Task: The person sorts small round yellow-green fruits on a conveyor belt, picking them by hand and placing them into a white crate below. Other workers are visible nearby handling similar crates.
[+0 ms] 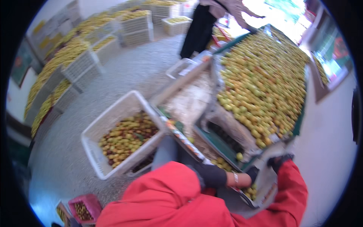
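My left hand (252,174), in a dark glove with a band at the bare wrist, is over a shallow white box (266,195) holding small yellow-green fruit (250,193), apparently jujubes. Its fingers are blurred, so any grip is hidden. At the far side of that box is my right hand (279,163), also dark-gloved, beside the low corner of a green-edged sorting table (297,124). Whether it holds anything I cannot make out. A thick heap of the same fruit (263,82) covers the table. Below the heap is a green-rimmed opening (218,144) with one fruit near its end.
A white plastic crate (93,136) with yellow and reddish-brown fruit stands at my left. Behind it, stacked full crates (82,65) line the wall. Another person (201,25) stands at the table's far end. A pink-lined container (97,203) of darker fruit sits at lower left.
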Demonstrator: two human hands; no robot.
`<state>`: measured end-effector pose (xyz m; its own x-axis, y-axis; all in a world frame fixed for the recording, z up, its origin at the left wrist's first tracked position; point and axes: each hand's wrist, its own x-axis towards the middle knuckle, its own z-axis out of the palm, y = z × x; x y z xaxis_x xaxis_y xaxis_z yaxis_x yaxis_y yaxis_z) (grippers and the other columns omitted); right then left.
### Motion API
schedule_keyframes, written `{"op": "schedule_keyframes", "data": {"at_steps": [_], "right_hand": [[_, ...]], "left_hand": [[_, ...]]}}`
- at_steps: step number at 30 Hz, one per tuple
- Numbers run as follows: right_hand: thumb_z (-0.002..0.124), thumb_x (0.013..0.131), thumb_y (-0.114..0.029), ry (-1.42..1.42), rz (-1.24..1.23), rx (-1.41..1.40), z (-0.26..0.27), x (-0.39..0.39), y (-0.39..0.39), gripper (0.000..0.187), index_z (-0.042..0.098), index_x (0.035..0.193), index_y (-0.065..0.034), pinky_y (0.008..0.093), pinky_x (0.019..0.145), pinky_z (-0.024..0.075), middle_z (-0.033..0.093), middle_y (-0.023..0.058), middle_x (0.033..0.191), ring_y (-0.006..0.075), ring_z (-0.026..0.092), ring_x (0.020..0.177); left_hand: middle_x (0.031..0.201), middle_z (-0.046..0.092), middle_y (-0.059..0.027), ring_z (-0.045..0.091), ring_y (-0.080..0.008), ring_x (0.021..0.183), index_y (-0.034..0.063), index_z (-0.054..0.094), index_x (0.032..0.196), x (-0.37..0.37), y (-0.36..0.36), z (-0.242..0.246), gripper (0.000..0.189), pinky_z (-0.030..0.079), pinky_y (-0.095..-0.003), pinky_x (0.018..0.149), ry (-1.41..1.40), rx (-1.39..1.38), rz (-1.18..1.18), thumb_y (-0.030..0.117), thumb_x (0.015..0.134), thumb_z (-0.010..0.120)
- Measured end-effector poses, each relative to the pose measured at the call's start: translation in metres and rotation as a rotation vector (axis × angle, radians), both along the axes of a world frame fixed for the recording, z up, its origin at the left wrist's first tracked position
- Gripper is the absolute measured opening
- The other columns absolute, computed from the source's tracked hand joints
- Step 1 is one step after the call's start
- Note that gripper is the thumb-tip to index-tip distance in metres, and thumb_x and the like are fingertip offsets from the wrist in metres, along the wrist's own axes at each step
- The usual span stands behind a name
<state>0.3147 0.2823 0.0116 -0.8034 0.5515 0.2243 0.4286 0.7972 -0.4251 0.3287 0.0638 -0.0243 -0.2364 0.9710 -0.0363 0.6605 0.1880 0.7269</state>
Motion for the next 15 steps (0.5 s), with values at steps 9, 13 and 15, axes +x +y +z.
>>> {"op": "schedule_keyframes", "data": {"at_steps": [9, 13, 15], "right_hand": [[0.046, 0.102, -0.030, -0.114, 0.042, -0.125, 0.014, -0.002, -0.117, 0.048, 0.043, 0.146, -0.0089, 0.0420, 0.111, 0.0404, 0.046, 0.0203, 0.144, 0.0334, 0.048, 0.132], [0.047, 0.102, -0.030, -0.164, 0.040, -0.153, 0.020, 0.025, -0.131, 0.047, 0.045, 0.144, -0.0092, 0.0424, 0.110, 0.0410, 0.048, 0.0186, 0.142, 0.0322, 0.049, 0.131], [0.048, 0.102, -0.031, -0.182, 0.035, -0.172, 0.027, 0.042, -0.139, 0.046, 0.046, 0.143, -0.0093, 0.0425, 0.110, 0.0414, 0.049, 0.0177, 0.141, 0.0316, 0.050, 0.130]], "left_hand": [[0.119, 0.064, -0.0275, 0.064, -0.0407, 0.109, -0.0048, 0.051, 0.134, -0.001, -0.026, 0.002, 0.060, 0.051, -0.0462, 0.093, 0.001, 0.015, 0.020, 0.023, 0.083, 0.065], [0.120, 0.065, -0.0266, 0.065, -0.0394, 0.108, -0.0037, 0.050, 0.137, 0.006, -0.027, 0.012, 0.063, 0.052, -0.0457, 0.092, -0.002, 0.020, 0.006, 0.026, 0.083, 0.065], [0.120, 0.065, -0.0261, 0.066, -0.0387, 0.108, -0.0032, 0.049, 0.138, 0.011, -0.031, 0.017, 0.065, 0.053, -0.0455, 0.091, 0.019, -0.001, -0.001, 0.027, 0.084, 0.065]]}}
